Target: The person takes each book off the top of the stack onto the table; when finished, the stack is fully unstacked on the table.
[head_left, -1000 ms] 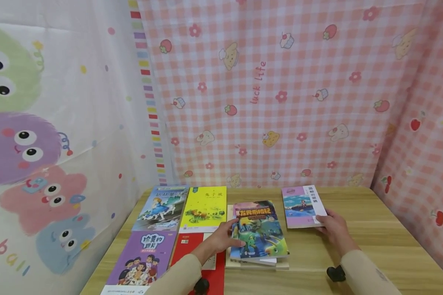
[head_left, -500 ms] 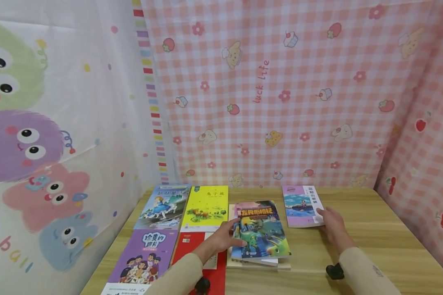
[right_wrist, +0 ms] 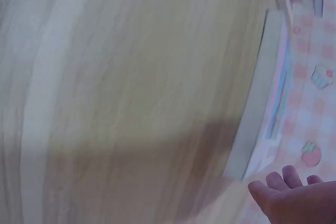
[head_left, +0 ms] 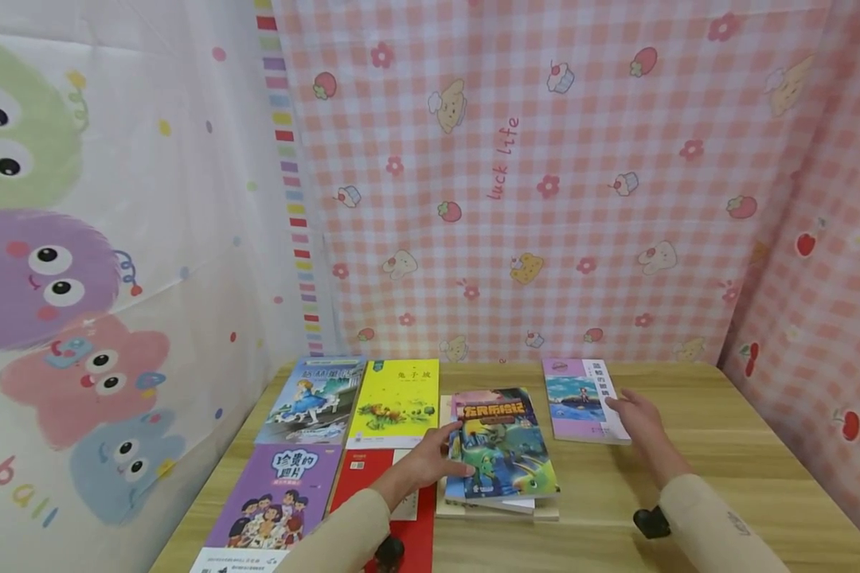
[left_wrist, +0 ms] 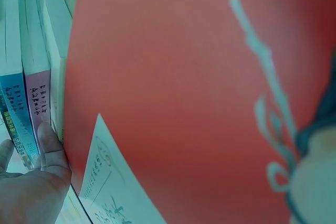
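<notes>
My left hand (head_left: 428, 461) is at the left edge of a small stack of books. In the head view its thumb lies on the top comic-style book (head_left: 505, 446), and in the left wrist view a finger (left_wrist: 50, 140) presses the pink spine (left_wrist: 39, 95) lower down. My right hand (head_left: 641, 430) is at the right edge of a purple-bordered book (head_left: 576, 398) with a sea picture, lying flat at the back. Its fingers are extended, the thumb close over the edge. In the right wrist view the fingertips are beside that book's corner (right_wrist: 257, 166).
Left of the stack, several books lie flat: a blue one (head_left: 311, 402), a yellow one (head_left: 394, 402), a purple one (head_left: 275, 493) and a red one (head_left: 416, 549). Patterned cloths (head_left: 530, 143) hang behind and beside the wooden table (head_left: 745, 469).
My right hand has loosened from the lower right corner of the purple-bordered book and slid up along its edge, fingers straighter. My left hand has stayed at the stack.
</notes>
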A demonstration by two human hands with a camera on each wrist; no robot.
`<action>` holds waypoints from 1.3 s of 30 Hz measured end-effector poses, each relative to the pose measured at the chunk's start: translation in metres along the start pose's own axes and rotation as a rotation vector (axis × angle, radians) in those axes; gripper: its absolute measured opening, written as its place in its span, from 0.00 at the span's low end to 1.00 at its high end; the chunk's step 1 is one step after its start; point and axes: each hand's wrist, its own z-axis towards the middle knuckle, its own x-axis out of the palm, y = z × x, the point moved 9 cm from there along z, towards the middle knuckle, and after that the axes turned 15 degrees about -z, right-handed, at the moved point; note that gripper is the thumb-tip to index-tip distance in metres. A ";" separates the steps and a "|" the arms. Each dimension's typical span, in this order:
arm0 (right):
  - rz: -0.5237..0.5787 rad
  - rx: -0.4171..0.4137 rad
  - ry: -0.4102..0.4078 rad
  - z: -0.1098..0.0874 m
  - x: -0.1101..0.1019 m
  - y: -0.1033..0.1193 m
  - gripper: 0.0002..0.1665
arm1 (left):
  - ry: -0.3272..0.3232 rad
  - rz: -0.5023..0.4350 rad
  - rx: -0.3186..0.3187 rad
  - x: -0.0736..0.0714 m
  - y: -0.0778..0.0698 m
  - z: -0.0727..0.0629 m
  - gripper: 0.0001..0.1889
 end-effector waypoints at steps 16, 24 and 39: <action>0.168 -0.148 0.152 -0.026 0.059 0.032 0.37 | -0.002 0.007 0.010 0.000 -0.002 -0.001 0.45; 0.204 -0.202 0.218 -0.048 0.089 0.032 0.38 | 0.002 0.000 0.013 0.001 -0.002 -0.001 0.45; 0.105 -0.138 0.234 -0.074 0.109 0.014 0.35 | 0.035 -0.055 -0.013 -0.006 0.007 -0.001 0.45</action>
